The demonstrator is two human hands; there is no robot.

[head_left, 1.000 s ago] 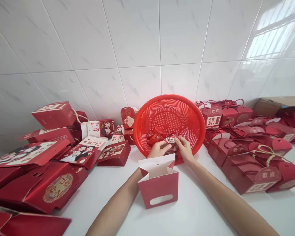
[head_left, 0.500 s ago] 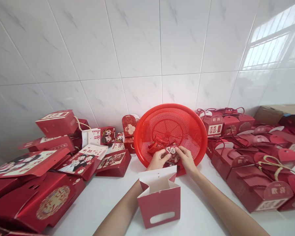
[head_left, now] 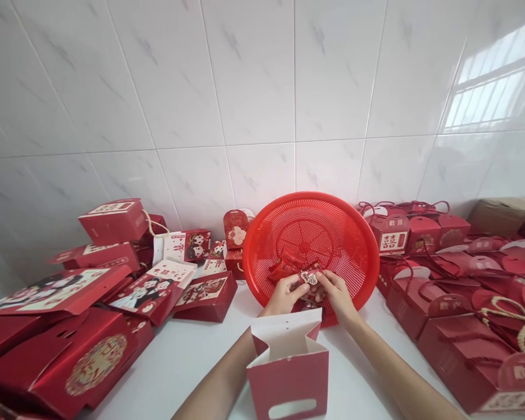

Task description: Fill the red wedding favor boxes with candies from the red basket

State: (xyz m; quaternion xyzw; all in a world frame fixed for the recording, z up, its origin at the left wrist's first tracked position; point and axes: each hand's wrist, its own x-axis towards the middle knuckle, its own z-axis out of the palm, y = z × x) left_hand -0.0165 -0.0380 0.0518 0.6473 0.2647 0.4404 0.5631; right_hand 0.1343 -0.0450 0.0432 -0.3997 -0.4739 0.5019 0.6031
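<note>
Both hands meet inside a tilted red plastic colander (head_left: 262,224), fingers pinched on a small red packet (head_left: 308,277) with a white label of dark characters. My left hand (head_left: 285,295) grips its left side, and my right hand (head_left: 336,293) has the right edge. Other shiny red packets (head_left: 287,262) lie in the colander just behind my fingers. An open-topped red paper gift box (head_left: 289,379), white inside and with an oval cut-out, stands upright between my forearms, nearer to me. What the box holds inside cannot be seen.
Several red gift boxes (head_left: 98,356) and printed cartons (head_left: 155,289) are heaped at left. Rows of red boxes with cord handles (head_left: 455,350) fill the right side. A brown cardboard box (head_left: 494,219) stands at the far right, against the tiled wall (head_left: 258,76).
The camera view has turned slightly, so the whole scene sits a little lower and mostly further right. Both hands stay on the same packet in the colander.
</note>
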